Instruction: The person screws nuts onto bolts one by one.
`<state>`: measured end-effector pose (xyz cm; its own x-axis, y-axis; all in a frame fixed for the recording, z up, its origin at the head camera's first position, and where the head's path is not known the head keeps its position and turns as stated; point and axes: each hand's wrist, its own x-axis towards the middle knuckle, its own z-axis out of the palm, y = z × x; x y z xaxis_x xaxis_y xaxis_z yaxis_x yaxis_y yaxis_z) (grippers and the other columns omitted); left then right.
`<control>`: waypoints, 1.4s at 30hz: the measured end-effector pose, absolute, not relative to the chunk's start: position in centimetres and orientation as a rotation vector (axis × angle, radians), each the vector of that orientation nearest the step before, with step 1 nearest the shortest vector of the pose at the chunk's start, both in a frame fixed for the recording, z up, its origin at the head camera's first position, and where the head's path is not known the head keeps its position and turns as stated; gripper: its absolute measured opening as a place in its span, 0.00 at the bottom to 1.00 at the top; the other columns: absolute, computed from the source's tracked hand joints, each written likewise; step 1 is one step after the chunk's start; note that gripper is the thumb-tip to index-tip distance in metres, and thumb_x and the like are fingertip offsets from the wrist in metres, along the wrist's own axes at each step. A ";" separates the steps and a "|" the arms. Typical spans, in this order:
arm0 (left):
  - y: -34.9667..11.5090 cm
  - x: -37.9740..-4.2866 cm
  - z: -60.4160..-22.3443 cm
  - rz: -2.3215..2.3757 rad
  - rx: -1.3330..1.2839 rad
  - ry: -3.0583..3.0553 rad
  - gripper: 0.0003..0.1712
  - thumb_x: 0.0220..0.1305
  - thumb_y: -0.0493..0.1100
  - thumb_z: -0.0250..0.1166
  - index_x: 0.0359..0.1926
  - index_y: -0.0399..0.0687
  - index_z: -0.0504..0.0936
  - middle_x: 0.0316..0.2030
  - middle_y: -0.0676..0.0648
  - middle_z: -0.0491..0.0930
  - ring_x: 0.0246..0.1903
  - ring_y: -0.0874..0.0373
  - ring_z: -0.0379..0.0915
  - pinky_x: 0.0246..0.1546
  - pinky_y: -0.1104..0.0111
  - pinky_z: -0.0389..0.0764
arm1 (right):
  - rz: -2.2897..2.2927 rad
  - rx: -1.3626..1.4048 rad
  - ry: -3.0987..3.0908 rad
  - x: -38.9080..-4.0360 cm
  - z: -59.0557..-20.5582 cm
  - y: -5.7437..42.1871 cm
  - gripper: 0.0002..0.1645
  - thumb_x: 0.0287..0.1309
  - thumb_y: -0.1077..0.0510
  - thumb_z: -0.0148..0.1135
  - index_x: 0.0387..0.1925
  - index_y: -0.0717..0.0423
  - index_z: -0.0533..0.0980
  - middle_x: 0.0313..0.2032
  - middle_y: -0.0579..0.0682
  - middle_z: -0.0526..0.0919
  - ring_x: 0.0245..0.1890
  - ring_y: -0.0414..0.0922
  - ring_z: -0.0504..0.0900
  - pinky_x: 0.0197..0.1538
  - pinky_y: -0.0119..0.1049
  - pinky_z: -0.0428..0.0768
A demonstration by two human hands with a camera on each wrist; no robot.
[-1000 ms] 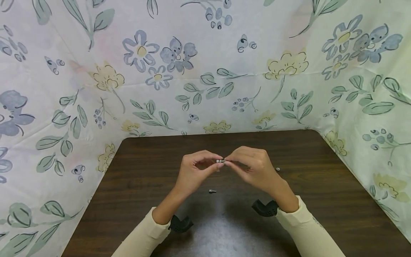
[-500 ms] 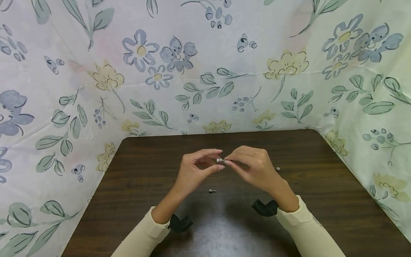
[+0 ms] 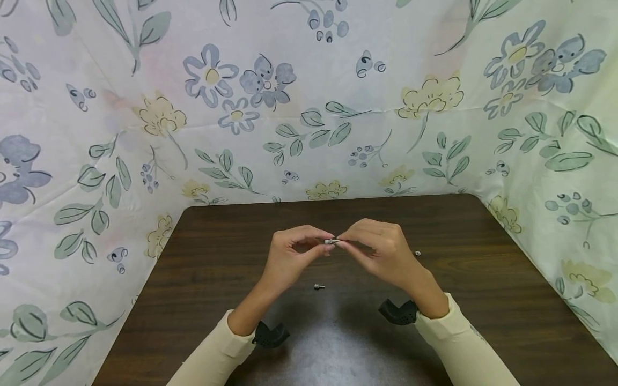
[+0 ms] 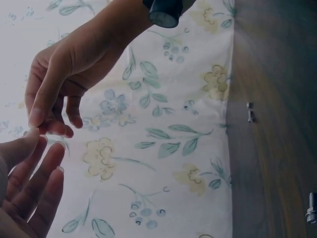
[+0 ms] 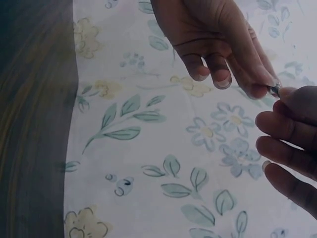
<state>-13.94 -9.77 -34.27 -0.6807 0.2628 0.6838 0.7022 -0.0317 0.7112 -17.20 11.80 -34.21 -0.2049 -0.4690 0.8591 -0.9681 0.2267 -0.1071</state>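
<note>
Both hands meet above the table and hold one small silver bolt (image 3: 330, 242) between them. My left hand (image 3: 293, 249) pinches the thicker end, where a ring like a nut or washer seems to sit; fingertips cover part of it. My right hand (image 3: 379, 246) pinches the thin shank end between thumb and index finger. In the right wrist view a glint of the bolt (image 5: 274, 89) shows between the fingertips. A second bolt (image 3: 319, 287) lies on the table below the hands. Right of the right hand lies a small ring-shaped nut (image 3: 417, 253).
The dark wooden table (image 3: 232, 279) reaches back to a floral cloth (image 3: 299, 139), which hangs behind it and along both sides. Black wrist cameras stick out below both wrists, close above the tabletop.
Half a second ago my left index finger and thumb were spread apart around the bolt; now they pinch it again. My right hand keeps its grip and place.
</note>
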 end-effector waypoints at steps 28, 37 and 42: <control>-10.1 -15.4 -36.5 -1.638 -0.958 -1.957 0.19 0.52 0.29 0.77 0.48 0.39 0.87 0.39 0.43 0.88 0.28 0.54 0.86 0.27 0.65 0.86 | 0.877 1.327 -1.792 -17.2 -34.2 11.7 0.12 0.70 0.54 0.65 0.34 0.57 0.86 0.31 0.45 0.87 0.32 0.41 0.86 0.33 0.35 0.84; -10.3 -15.7 -36.7 -1.564 -1.074 -1.857 0.15 0.54 0.28 0.75 0.44 0.41 0.89 0.38 0.45 0.87 0.30 0.58 0.85 0.29 0.66 0.87 | 0.881 1.335 -1.794 -17.2 -34.3 11.7 0.12 0.70 0.54 0.65 0.35 0.57 0.86 0.32 0.45 0.87 0.32 0.41 0.86 0.33 0.35 0.84; -10.4 -15.9 -36.7 -1.558 -1.088 -1.841 0.14 0.55 0.26 0.75 0.42 0.40 0.89 0.37 0.46 0.88 0.30 0.59 0.85 0.28 0.66 0.87 | 0.877 1.331 -1.791 -17.3 -34.3 11.7 0.12 0.70 0.54 0.65 0.34 0.57 0.86 0.31 0.45 0.88 0.32 0.41 0.86 0.34 0.36 0.85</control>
<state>-15.90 -10.37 -36.67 -0.5619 0.2580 0.7859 0.8178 0.0303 0.5747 -17.27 11.66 -34.32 -0.2007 -0.4719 0.8585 -0.9675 0.2331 -0.0980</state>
